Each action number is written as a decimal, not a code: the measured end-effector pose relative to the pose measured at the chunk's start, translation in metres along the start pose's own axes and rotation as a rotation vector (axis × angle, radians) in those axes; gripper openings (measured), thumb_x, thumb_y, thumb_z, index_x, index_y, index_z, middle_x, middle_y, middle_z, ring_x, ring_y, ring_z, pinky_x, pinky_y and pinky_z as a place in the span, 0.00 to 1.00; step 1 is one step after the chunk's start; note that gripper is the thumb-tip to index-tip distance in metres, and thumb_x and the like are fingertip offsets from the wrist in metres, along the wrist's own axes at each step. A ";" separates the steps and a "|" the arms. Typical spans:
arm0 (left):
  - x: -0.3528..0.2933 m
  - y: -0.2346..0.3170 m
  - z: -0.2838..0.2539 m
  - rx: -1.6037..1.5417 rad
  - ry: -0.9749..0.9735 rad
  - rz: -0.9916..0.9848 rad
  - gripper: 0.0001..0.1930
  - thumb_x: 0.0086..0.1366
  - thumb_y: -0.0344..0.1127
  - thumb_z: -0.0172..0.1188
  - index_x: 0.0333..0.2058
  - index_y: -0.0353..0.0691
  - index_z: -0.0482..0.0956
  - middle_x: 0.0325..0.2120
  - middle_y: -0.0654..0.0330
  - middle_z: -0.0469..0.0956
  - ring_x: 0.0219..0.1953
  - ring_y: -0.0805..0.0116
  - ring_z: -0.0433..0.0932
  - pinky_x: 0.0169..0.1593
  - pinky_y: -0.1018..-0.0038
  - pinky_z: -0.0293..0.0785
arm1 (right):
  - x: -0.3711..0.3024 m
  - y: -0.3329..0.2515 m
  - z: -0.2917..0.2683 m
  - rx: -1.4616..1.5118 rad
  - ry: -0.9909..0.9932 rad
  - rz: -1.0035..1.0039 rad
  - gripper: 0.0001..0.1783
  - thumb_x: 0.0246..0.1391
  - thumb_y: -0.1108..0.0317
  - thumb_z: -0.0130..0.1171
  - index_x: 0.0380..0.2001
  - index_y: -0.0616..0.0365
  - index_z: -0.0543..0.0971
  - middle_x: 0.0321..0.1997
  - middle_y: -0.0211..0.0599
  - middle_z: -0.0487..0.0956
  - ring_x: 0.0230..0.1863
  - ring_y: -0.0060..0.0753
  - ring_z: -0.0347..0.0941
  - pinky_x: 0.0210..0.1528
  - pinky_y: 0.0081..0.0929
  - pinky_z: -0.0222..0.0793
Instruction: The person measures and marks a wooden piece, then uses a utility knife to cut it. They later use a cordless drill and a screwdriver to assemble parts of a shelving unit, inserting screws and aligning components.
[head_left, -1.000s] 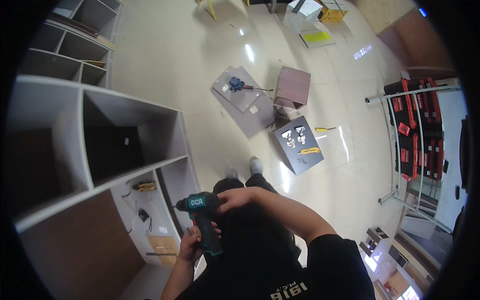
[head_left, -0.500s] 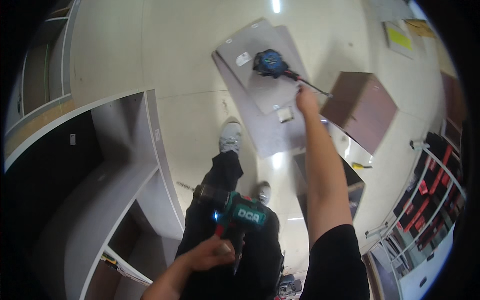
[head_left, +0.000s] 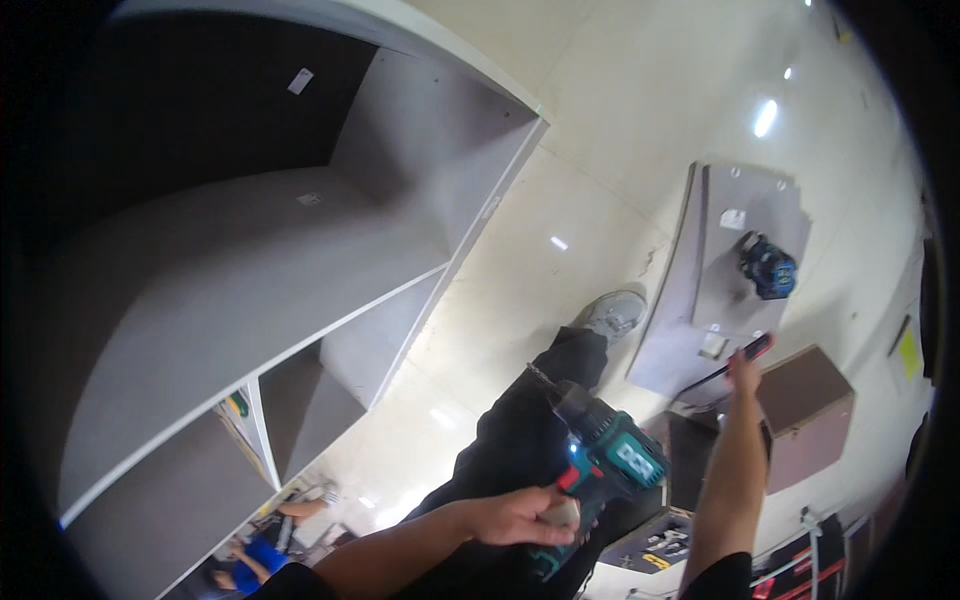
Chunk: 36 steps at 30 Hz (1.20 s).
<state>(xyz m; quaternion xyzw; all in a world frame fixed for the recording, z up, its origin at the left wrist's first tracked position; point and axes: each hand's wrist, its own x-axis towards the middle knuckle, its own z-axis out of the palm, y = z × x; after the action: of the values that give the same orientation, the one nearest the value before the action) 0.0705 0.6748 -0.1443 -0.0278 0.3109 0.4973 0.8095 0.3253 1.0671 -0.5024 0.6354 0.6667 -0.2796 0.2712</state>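
A green-and-black cordless drill (head_left: 632, 458) with a long bit and a lit lamp is gripped at its handle by my left hand (head_left: 520, 518). The bit points up and to the left, above my dark trouser leg. Farther right, my right hand (head_left: 742, 378) has its fingers closed round a long screwdriver (head_left: 761, 346) with a red-and-black handle; its thin shaft slants down to the left. Beyond that hand, a blue-and-black power tool (head_left: 770, 270) lies on stacked grey panels (head_left: 722, 295) on the floor. A small pale packet (head_left: 713, 346) rests beside it on the panels.
A large grey cabinet (head_left: 370, 235) with open compartments fills the left side. A brown wooden box (head_left: 815, 425) stands right of my right forearm. Below, a box part (head_left: 640, 548) holds small hardware. At lower left, a person in blue (head_left: 262, 562) is near the floor.
My view has swung left, so the cabinet looms larger and the panels sit farther right. The screwdriver's shaft, which pointed right toward the brown box, now points down-left. The drill stays in my left hand.
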 end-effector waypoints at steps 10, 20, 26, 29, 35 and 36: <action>-0.158 -0.194 0.086 -0.628 0.381 0.469 0.19 0.65 0.31 0.56 0.54 0.33 0.68 0.54 0.48 0.72 0.57 0.52 0.72 0.62 0.59 0.67 | -0.390 -0.055 -0.056 1.027 -0.278 -0.219 0.10 0.53 0.71 0.60 0.36 0.56 0.70 0.31 0.31 0.75 0.30 0.25 0.73 0.33 0.25 0.74; -0.413 -0.429 0.226 -0.958 0.588 0.887 0.25 0.64 0.39 0.57 0.55 0.30 0.67 0.48 0.48 0.76 0.53 0.52 0.75 0.58 0.56 0.73 | -0.623 0.044 -0.071 -0.154 0.233 -1.300 0.16 0.48 0.76 0.60 0.42 0.58 0.73 0.36 0.33 0.76 0.41 0.26 0.74 0.42 0.27 0.74; -0.538 -0.565 0.259 -1.099 0.583 1.150 0.26 0.64 0.43 0.59 0.54 0.33 0.67 0.47 0.50 0.75 0.48 0.57 0.76 0.53 0.62 0.73 | -0.759 0.035 -0.023 -0.506 -0.494 -0.884 0.09 0.47 0.62 0.62 0.29 0.55 0.79 0.33 0.39 0.81 0.36 0.38 0.78 0.37 0.35 0.75; -0.601 -0.620 0.276 -1.203 0.431 1.327 0.27 0.61 0.45 0.62 0.54 0.36 0.68 0.46 0.50 0.75 0.50 0.58 0.75 0.53 0.60 0.73 | -0.693 0.017 0.042 0.263 -1.289 -0.072 0.05 0.49 0.67 0.58 0.31 0.50 0.77 0.29 0.36 0.77 0.33 0.40 0.77 0.30 0.42 0.74; -0.643 -0.819 0.235 -1.459 0.532 1.429 0.13 0.65 0.38 0.58 0.44 0.40 0.74 0.39 0.59 0.78 0.45 0.63 0.77 0.51 0.63 0.75 | -0.898 -0.019 0.209 -0.365 -0.972 -0.894 0.28 0.38 0.93 0.52 0.39 0.46 0.67 0.29 0.29 0.66 0.25 0.33 0.69 0.23 0.34 0.70; -0.655 -0.843 0.227 -1.401 0.598 1.574 0.13 0.66 0.38 0.56 0.46 0.40 0.74 0.39 0.59 0.79 0.45 0.63 0.77 0.51 0.64 0.74 | -0.933 -0.024 0.231 -0.502 -0.925 -1.163 0.27 0.38 0.94 0.51 0.38 0.47 0.67 0.28 0.29 0.65 0.25 0.31 0.68 0.23 0.33 0.70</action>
<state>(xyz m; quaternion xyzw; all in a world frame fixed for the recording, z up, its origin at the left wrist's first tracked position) 0.6675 -0.1853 0.1634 -0.3950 0.0739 0.9149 -0.0380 0.3455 0.2515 0.0061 -0.0772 0.7550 -0.4540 0.4668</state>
